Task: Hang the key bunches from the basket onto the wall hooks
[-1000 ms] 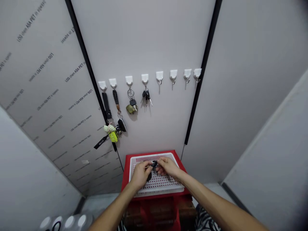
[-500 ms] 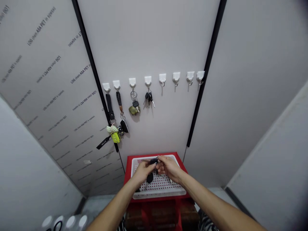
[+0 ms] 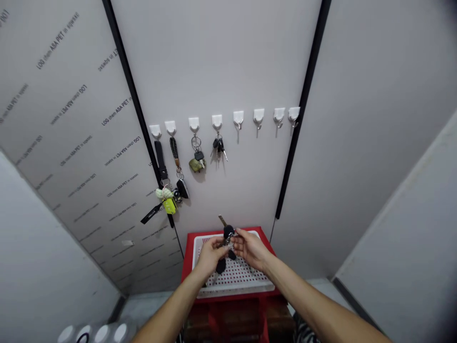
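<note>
Between my hands, above the white perforated basket (image 3: 246, 282), is a bunch of keys (image 3: 229, 232). One black-headed key in it points up and to the left, with a metal ring or chain below. My left hand (image 3: 211, 255) pinches the bunch from the left, its fingers closed. From the right, my right hand (image 3: 250, 247) grips the same bunch near the ring with thumb and fingers. Other black key heads (image 3: 221, 266) show just under my hands; whether they hang from the bunch or lie in the basket I cannot tell.
White wall hooks (image 3: 238, 117) run in a row across the panel. Key sets (image 3: 219, 144) hang from the left ones; those to the right bear nothing. A red stool or stand (image 3: 189, 247) supports the basket. White-topped containers (image 3: 102, 332) stand at lower left.
The black-headed key has turned from lying flat between my fingers to pointing upward. Both hands stay close together, and the view has shifted slightly.
</note>
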Demonstrator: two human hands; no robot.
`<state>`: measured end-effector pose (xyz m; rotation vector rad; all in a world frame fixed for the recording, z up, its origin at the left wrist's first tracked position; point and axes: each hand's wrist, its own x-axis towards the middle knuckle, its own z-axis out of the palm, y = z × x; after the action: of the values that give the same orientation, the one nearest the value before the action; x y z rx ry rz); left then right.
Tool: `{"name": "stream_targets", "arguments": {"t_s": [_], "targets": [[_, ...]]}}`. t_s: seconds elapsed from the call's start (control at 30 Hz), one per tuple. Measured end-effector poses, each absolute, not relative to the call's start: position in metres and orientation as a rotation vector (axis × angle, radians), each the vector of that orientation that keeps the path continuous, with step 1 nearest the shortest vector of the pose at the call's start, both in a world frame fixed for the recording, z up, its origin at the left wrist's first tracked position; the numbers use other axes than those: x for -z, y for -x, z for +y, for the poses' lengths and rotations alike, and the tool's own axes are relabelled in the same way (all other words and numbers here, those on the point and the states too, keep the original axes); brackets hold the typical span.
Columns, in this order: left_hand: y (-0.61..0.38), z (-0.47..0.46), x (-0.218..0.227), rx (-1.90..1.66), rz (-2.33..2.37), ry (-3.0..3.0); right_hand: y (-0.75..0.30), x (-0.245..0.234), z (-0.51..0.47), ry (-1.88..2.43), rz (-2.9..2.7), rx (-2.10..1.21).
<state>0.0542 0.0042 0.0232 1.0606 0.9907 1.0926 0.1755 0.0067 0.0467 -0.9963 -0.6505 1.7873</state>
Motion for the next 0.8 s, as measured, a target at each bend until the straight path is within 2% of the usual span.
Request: {"name": "stream_targets", "arguments": {"t_s": [0.17,0.4,0.6,0.8], "targets": [[-0.044,0.011,-0.029,-1.197,1.031,-0.920,-0.177,-0.038,0.005,1.070,-0.658,-1.794],[-0.038,0.020,-0.024,-1.215,1.172,-1.040,-0.173,-0.027,0.005,1.216,-0.993,-1.679],[-0.034,0.023,-0.046,-1.108,1.218,-1.569,-0.177,-0.034,0.007,1.364,-1.463,-0.805],[-0.044,0.024,-0.101,-0.923,1.068,-2.037,-0.172,-0.062,0.009,1.012,-1.722,-0.960]]}}
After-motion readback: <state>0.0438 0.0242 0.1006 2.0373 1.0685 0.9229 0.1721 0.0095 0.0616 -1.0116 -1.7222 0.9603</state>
